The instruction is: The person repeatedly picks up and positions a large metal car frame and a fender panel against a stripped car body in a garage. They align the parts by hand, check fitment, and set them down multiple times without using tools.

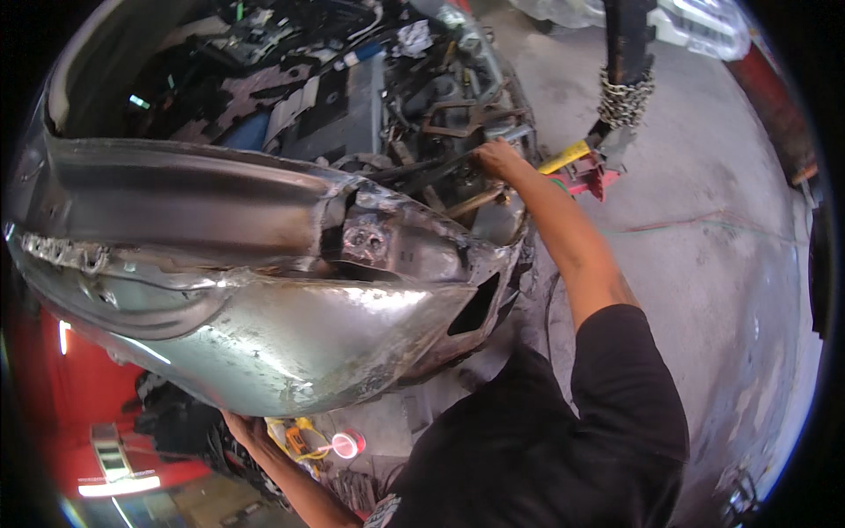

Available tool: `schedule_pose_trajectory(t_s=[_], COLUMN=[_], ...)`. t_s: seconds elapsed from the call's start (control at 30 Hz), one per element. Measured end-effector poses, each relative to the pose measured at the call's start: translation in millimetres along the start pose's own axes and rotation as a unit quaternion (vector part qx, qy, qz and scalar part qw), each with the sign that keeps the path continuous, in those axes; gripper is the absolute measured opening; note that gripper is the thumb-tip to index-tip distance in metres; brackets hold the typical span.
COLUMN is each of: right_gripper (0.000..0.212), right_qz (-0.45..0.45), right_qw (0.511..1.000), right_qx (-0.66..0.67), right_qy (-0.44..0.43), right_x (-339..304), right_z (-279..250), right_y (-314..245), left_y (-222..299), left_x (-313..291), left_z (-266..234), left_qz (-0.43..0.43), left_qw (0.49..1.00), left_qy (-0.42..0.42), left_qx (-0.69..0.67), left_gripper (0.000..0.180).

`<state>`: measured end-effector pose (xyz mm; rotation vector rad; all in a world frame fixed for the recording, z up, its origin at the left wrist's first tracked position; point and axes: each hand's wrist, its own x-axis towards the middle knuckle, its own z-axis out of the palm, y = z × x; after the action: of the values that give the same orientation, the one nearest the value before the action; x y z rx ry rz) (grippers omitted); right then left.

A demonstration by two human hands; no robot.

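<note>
Room over the floor right of the car's rough edge; right hand curled near metal parts, left hand at the panel's lower rim; cannot tell either grip.

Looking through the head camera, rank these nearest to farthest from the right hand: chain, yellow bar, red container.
From the right hand:
1. Yellow bar, just right of it.
2. Chain, farther right, around the dark post.
3. Red container, lower left.

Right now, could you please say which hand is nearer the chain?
Right. The right hand is at the car body, below-left of the chain; the left hand is at the lower edge of the silver panel, farther away.
</note>
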<state>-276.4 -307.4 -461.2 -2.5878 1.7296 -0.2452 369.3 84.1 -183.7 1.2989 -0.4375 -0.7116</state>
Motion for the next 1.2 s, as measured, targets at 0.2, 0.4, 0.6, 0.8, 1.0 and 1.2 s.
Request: schedule_pose_trajectory(t_s=[0.2,0.4,0.6,0.8,1.0,1.2], right_gripper=[0.029,0.037,0.037,0.049,0.054,0.058], right_qz=[-0.003,-0.008,-0.038,-0.122,-0.037,-0.048], right_qw=[0.993,0.863,0.785,0.899,0.932,0.903], right_qx=[0.093,0.47,0.509,0.292,0.292,0.213], right_qy=[-0.067,0.188,0.35,0.303,0.213,0.369], right_x=[3,-53,-170,-167,-123,-106], right_z=[-43,-200,-389,-473,-493,-472], right_y=[4,-86,-197,-343,-377,-386], left_y=[7,-4,-1,-10,16,30], left_x=[-21,8,-2,20,18,9], left_z=[33,-83,-9,-21,-19,-13], left_qz=[-0.023,-0.01,-0.005,-0.022,-0.03,-0.079], left_qw=[0.995,0.97,0.947,0.922,0.852,0.814], left_qy=[0.088,-0.115,-0.075,-0.104,-0.06,-0.002], left_qx=[-0.036,-0.215,-0.311,-0.372,-0.519,-0.576], left_gripper=[0.029,0.038,0.036,0.047,0.044,0.046])
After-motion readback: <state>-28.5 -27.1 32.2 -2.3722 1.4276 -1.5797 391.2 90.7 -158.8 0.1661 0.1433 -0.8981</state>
